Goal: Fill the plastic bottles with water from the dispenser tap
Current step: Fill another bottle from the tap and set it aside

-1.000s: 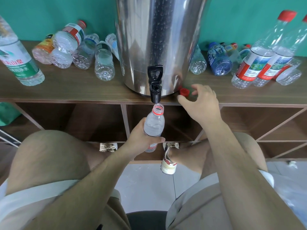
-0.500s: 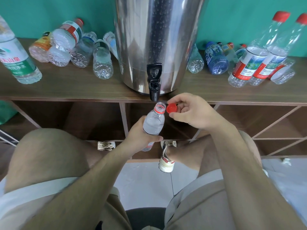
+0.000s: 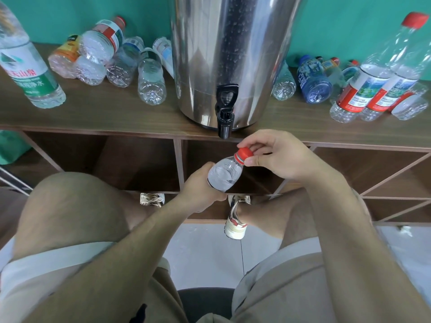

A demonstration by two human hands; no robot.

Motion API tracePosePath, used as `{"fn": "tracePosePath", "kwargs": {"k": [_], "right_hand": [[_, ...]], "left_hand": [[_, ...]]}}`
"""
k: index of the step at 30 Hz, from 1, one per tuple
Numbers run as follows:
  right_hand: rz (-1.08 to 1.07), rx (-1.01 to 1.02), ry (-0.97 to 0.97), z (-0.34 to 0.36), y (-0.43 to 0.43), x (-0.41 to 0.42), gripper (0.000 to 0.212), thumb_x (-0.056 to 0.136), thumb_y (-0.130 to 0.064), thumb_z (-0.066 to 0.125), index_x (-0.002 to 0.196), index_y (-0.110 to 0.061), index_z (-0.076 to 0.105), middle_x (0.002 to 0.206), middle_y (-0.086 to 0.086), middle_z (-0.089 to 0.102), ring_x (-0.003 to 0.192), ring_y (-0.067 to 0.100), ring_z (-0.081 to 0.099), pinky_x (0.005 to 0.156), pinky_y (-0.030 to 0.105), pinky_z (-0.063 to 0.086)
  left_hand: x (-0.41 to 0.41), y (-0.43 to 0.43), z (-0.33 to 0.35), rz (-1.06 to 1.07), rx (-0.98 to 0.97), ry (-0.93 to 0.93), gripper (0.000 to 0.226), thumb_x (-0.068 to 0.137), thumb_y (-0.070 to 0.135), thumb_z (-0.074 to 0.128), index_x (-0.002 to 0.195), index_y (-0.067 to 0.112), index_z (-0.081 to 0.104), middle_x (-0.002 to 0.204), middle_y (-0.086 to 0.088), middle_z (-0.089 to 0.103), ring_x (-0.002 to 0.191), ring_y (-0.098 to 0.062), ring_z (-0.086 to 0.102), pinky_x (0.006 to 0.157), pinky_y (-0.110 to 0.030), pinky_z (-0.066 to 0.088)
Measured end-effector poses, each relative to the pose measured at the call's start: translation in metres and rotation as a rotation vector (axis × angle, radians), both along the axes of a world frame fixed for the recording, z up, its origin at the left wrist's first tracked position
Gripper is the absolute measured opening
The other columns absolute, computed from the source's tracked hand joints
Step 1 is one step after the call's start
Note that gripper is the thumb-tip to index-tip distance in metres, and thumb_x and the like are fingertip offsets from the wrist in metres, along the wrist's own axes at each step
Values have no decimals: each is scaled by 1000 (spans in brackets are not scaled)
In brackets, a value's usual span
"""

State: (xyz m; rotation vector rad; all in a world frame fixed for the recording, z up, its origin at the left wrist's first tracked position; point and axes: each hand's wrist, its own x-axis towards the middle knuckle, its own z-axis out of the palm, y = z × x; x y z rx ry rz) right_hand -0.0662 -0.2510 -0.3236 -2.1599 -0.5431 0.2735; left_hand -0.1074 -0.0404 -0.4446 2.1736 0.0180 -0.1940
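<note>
Nearest the camera are the person's two bare knees and beige shorts [image 3: 268, 287], with the dark round seat [image 3: 205, 299] between them and the pale tiled floor [image 3: 200, 248] below. Two light-coloured trainers [image 3: 234, 220] rest on the floor at the foot of the shelving.

Above the knees, the left hand [image 3: 200, 187] is wrapped round the lower body of a small clear plastic bottle [image 3: 224, 174], fingers curled about it. The bottle is tilted, its neck pointing up and to the right, and water shows inside it. The right hand [image 3: 279, 157] pinches the red screw cap [image 3: 243, 153] between thumb and fingertips; the cap sits on the bottle's neck. Bottle and cap are held in the air in front of the open wooden compartments [image 3: 140, 159], just below and slightly right of the black tap [image 3: 225, 113].

The tap sticks out from the base of a tall stainless-steel dispenser [image 3: 233, 54], which stands on the brown wooden surface [image 3: 93, 117]. On the surface to the left, several empty clear bottles [image 3: 151, 80] lie on their sides in a heap, and a large bottle with a green-and-white label [image 3: 30, 73] stands at the far left. To the right lie a blue bottle [image 3: 313, 82] and other clear ones, and two tall clear bottles with red-and-white labels [image 3: 363, 89] stand side by side. Behind it all is a teal wall [image 3: 338, 24].
</note>
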Motion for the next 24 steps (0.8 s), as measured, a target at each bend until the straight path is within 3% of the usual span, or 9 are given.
{"fn": "tracePosePath", "kwargs": {"k": [7, 11, 13, 16, 18, 20, 21, 24], "right_hand": [[50, -23, -49, 27, -21, -19, 42, 85, 6, 82, 106, -29, 75, 111, 2, 77, 99, 7, 73, 92, 16, 55], [84, -59, -136, 45, -40, -33, 35, 88, -2, 82, 112, -26, 74, 111, -5, 75, 100, 7, 72, 93, 20, 56], [115, -194, -246, 51, -41, -40, 17, 94, -24, 79, 110, -22, 74, 100, -10, 72, 90, 7, 66, 83, 21, 54], [161, -415, -424, 55, -33, -53, 37, 103, -51, 52, 100, -17, 67, 84, -3, 64, 78, 15, 56, 73, 35, 49], [237, -472, -669, 58, -23, -63, 45, 107, -46, 39, 89, -11, 63, 79, 4, 60, 76, 25, 52, 69, 41, 45], [244, -465, -822, 61, -15, -71, 49, 107, -36, 34, 73, -9, 58, 71, 6, 56, 72, 29, 49, 64, 38, 40], [179, -485, -805, 65, -10, -73, 51, 105, -36, 31, 65, -12, 52, 65, 3, 52, 69, 28, 48, 62, 35, 35], [-181, -700, -494, 77, 12, -71, 56, 100, -46, 31, 54, -15, 41, 58, 1, 45, 69, 32, 49, 54, 33, 22]], "left_hand": [[-10, -3, 25, -125, -54, 39, 56, 66, 18, 92, 104, 40, 57, 95, 16, 67, 85, -6, 67, 58, -7, 43], [-23, -4, 47, -238, -162, 110, 58, 60, 21, 89, 102, 52, 63, 96, 29, 69, 90, 15, 64, 53, -4, 46], [-32, -4, 55, -273, -191, 126, 58, 61, 19, 89, 99, 54, 63, 96, 32, 68, 91, 17, 63, 53, -3, 46], [-42, -1, 66, -323, -220, 131, 56, 65, 13, 88, 99, 50, 65, 96, 26, 70, 92, 12, 65, 55, -4, 48], [-48, 1, 73, -375, -243, 120, 55, 62, 13, 87, 100, 48, 66, 99, 17, 74, 95, 3, 70, 61, -7, 52], [-52, 0, 77, -414, -250, 112, 55, 63, 14, 88, 102, 46, 67, 100, 16, 75, 97, 1, 70, 63, -7, 53], [-53, -1, 79, -411, -256, 100, 55, 64, 12, 89, 102, 45, 67, 99, 17, 75, 96, 3, 70, 63, -5, 51], [-54, -4, 84, -361, -286, 15, 54, 69, 2, 90, 101, 39, 67, 95, 23, 74, 93, 7, 69, 61, -2, 49]]}}
